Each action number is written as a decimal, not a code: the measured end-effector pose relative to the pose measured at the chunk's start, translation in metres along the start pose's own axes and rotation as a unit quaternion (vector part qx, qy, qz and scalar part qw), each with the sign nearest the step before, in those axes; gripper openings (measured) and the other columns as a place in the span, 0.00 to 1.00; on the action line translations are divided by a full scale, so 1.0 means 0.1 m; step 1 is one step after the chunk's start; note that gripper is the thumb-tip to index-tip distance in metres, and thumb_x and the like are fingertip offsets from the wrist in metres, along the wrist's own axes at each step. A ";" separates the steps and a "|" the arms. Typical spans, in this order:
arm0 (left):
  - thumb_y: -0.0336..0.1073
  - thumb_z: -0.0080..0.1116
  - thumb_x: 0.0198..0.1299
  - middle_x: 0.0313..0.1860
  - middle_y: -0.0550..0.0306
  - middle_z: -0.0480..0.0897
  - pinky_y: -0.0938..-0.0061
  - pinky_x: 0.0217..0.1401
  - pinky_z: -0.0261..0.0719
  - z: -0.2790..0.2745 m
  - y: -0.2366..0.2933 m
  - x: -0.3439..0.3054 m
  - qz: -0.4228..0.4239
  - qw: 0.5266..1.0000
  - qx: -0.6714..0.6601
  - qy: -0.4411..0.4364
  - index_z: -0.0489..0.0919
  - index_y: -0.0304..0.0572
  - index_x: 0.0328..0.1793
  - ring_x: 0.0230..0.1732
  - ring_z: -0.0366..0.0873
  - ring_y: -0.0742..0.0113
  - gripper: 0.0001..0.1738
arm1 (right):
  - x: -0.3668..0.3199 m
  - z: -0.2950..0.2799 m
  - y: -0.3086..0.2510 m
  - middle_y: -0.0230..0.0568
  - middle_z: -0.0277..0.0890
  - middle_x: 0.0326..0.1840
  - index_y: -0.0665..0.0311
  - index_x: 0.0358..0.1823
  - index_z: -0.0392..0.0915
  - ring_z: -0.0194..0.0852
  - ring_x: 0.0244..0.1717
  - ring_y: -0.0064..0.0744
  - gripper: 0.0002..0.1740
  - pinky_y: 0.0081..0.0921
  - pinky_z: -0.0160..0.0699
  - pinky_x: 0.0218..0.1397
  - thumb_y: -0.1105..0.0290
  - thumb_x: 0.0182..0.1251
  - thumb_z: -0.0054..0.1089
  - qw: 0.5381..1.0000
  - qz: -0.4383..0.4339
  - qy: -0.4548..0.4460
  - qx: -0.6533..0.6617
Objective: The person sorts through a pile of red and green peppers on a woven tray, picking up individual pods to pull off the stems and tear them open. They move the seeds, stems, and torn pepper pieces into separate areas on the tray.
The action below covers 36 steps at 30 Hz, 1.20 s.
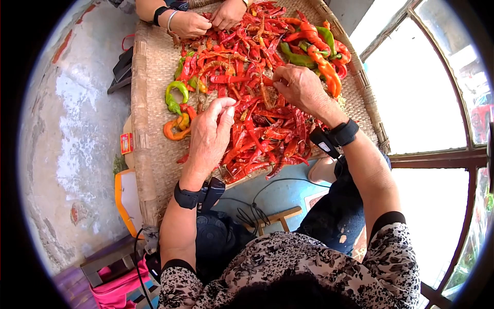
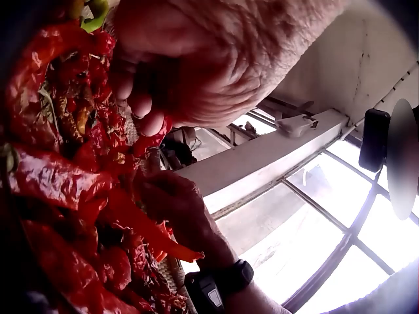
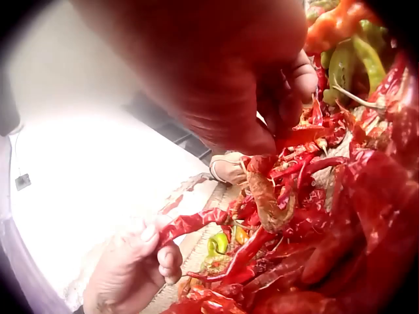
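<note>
Dried red peppers (image 1: 257, 139) lie heaped on a woven tray (image 1: 154, 154). My left hand (image 1: 208, 136) is over the heap's left side; in the right wrist view this left hand (image 3: 131, 268) pinches the end of a wrinkled red pepper (image 3: 193, 224) between thumb and curled fingers. To its right, my right hand (image 1: 303, 92) is low over the heap, palm down, with a red pepper (image 1: 267, 81) at its fingertips. From the right wrist, the right hand (image 3: 229, 78) has its thumb and fingers closed about a red piece (image 3: 298, 137), partly hidden.
Another person's hands (image 1: 208, 21) work at the tray's far edge. Green peppers (image 1: 298, 56) and orange peppers (image 1: 327, 69) lie at the right, with a curled green pepper (image 1: 176, 95) at the left. Windows (image 1: 427, 82) stand on the right; a cable (image 1: 252, 206) hangs below the tray.
</note>
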<state>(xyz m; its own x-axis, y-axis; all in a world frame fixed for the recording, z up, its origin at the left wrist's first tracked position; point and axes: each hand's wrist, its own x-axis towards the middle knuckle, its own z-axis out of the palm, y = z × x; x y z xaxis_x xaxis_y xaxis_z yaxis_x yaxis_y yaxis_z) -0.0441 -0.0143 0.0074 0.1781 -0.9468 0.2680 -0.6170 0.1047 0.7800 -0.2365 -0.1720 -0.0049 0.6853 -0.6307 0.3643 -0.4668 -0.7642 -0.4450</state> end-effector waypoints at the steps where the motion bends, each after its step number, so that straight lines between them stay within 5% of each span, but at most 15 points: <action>1: 0.37 0.51 0.70 0.29 0.63 0.77 0.80 0.37 0.73 -0.02 0.03 0.00 -0.018 0.999 -0.033 -0.020 0.76 0.36 0.55 0.32 0.74 0.78 0.14 | 0.00 -0.08 -0.04 0.47 0.78 0.32 0.66 0.37 0.77 0.79 0.35 0.50 0.10 0.40 0.77 0.39 0.67 0.60 0.60 1.000 -0.010 0.014 0.013; 4: 0.32 0.57 0.65 0.29 0.60 0.81 0.78 0.35 0.75 -0.04 0.12 -0.02 -0.048 0.992 -0.112 -0.042 0.79 0.34 0.46 0.31 0.77 0.76 0.08 | -0.09 -0.27 -0.15 0.45 0.77 0.30 0.66 0.37 0.76 0.79 0.34 0.43 0.09 0.36 0.76 0.39 0.67 0.63 0.60 0.985 -0.043 0.030 0.166; 5: 0.33 0.57 0.65 0.29 0.60 0.81 0.78 0.35 0.75 -0.04 0.11 -0.03 -0.037 0.988 -0.126 -0.078 0.79 0.34 0.45 0.31 0.77 0.76 0.09 | -0.15 -0.34 -0.20 0.41 0.77 0.28 0.67 0.36 0.75 0.78 0.32 0.34 0.08 0.31 0.76 0.38 0.69 0.66 0.60 0.977 0.012 -0.021 0.212; 10: 0.32 0.59 0.64 0.30 0.62 0.82 0.81 0.36 0.76 -0.10 0.11 -0.01 -0.068 0.972 -0.153 -0.167 0.80 0.36 0.43 0.32 0.78 0.80 0.07 | -0.27 -0.46 -0.18 0.37 0.77 0.26 0.67 0.36 0.75 0.76 0.31 0.25 0.08 0.27 0.76 0.37 0.69 0.67 0.59 0.941 0.060 -0.175 0.284; 12: 0.32 0.57 0.67 0.38 0.60 0.83 0.82 0.41 0.77 -0.11 0.07 0.03 -0.039 0.964 -0.252 -0.078 0.78 0.37 0.51 0.38 0.78 0.78 0.10 | -0.29 -0.46 -0.12 0.27 0.73 0.27 0.66 0.37 0.74 0.68 0.30 0.15 0.06 0.18 0.71 0.34 0.70 0.70 0.57 0.949 0.046 -0.162 0.267; 14: 0.33 0.56 0.67 0.49 0.53 0.82 0.81 0.48 0.78 -0.10 0.10 0.09 -0.044 0.935 -0.347 0.061 0.74 0.37 0.62 0.44 0.78 0.75 0.19 | -0.30 -0.45 -0.07 0.26 0.73 0.27 0.66 0.36 0.75 0.67 0.29 0.16 0.07 0.19 0.71 0.34 0.70 0.70 0.58 0.950 0.051 -0.155 0.265; 15: 0.33 0.56 0.67 0.49 0.53 0.82 0.81 0.48 0.78 -0.07 0.10 0.12 -0.044 0.935 -0.347 0.060 0.74 0.37 0.62 0.44 0.78 0.75 0.19 | -0.30 -0.46 -0.07 0.27 0.73 0.27 0.66 0.37 0.75 0.68 0.29 0.16 0.07 0.19 0.71 0.34 0.70 0.70 0.58 0.950 0.058 -0.154 0.264; 18: 0.34 0.56 0.68 0.57 0.47 0.79 0.78 0.54 0.77 0.02 0.00 0.12 -0.030 0.959 -0.228 0.164 0.66 0.38 0.71 0.49 0.78 0.72 0.27 | -0.28 -0.43 -0.16 0.32 0.76 0.27 0.67 0.37 0.76 0.73 0.31 0.22 0.06 0.24 0.74 0.36 0.71 0.68 0.59 0.949 0.058 -0.165 0.263; 20: 0.36 0.57 0.67 0.59 0.45 0.77 0.76 0.55 0.77 -0.01 -0.07 0.03 -0.037 0.980 -0.188 -0.047 0.66 0.37 0.72 0.50 0.78 0.70 0.28 | -0.29 -0.33 -0.21 0.39 0.79 0.28 0.68 0.38 0.77 0.77 0.32 0.30 0.06 0.29 0.77 0.37 0.71 0.65 0.60 0.947 0.004 -0.176 0.268; 24: 0.40 0.59 0.66 0.43 0.57 0.83 0.79 0.39 0.75 -0.05 0.33 -0.06 -0.022 0.977 -0.021 -0.212 0.79 0.35 0.56 0.35 0.75 0.78 0.19 | -0.27 -0.26 -0.36 0.39 0.79 0.28 0.68 0.39 0.79 0.77 0.30 0.28 0.07 0.28 0.77 0.36 0.71 0.65 0.61 0.935 -0.025 -0.213 0.284; 25: 0.39 0.60 0.64 0.30 0.62 0.81 0.79 0.32 0.71 0.05 0.23 -0.09 -0.010 0.983 -0.054 -0.175 0.82 0.34 0.46 0.28 0.72 0.78 0.14 | -0.26 -0.26 -0.38 0.38 0.79 0.28 0.68 0.39 0.79 0.77 0.30 0.27 0.08 0.28 0.77 0.36 0.70 0.65 0.62 0.921 -0.014 -0.249 0.299; 28: 0.38 0.61 0.63 0.27 0.53 0.83 0.72 0.35 0.76 -0.07 0.32 -0.05 -0.046 0.972 -0.012 -0.230 0.80 0.32 0.41 0.27 0.79 0.68 0.13 | -0.24 -0.27 -0.39 0.37 0.80 0.29 0.69 0.39 0.79 0.77 0.31 0.27 0.11 0.29 0.76 0.36 0.66 0.66 0.63 0.896 0.012 -0.293 0.333; 32: 0.36 0.60 0.63 0.24 0.58 0.79 0.76 0.31 0.73 -0.19 0.21 -0.02 -0.082 0.951 -0.069 -0.290 0.80 0.33 0.40 0.26 0.76 0.76 0.11 | -0.14 -0.13 -0.19 0.43 0.80 0.35 0.69 0.39 0.79 0.79 0.37 0.38 0.12 0.34 0.78 0.42 0.64 0.67 0.61 0.953 0.025 -0.179 0.241; 34: 0.32 0.57 0.66 0.27 0.65 0.78 0.83 0.30 0.73 -0.15 0.15 -0.02 -0.099 0.962 -0.210 -0.143 0.80 0.34 0.46 0.26 0.74 0.81 0.09 | -0.12 0.08 -0.06 0.43 0.79 0.38 0.68 0.39 0.80 0.78 0.43 0.44 0.10 0.36 0.78 0.47 0.67 0.66 0.59 0.981 -0.123 -0.055 0.139; 36: 0.33 0.58 0.66 0.43 0.55 0.81 0.78 0.42 0.79 -0.13 0.02 0.08 -0.065 0.946 -0.318 -0.001 0.73 0.30 0.61 0.39 0.80 0.73 0.20 | -0.16 0.16 -0.05 0.42 0.78 0.39 0.67 0.37 0.79 0.76 0.46 0.47 0.07 0.38 0.77 0.50 0.70 0.63 0.59 0.987 -0.126 -0.044 0.090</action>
<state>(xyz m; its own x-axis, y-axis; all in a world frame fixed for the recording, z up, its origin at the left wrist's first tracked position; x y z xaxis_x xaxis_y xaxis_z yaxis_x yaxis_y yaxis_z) -0.0336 -0.0174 0.0186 0.2193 -0.9648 0.1450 -0.0030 0.1479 0.9890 -0.2362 -0.1557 -0.0218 0.8161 -0.4039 0.4133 -0.1740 -0.8538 -0.4907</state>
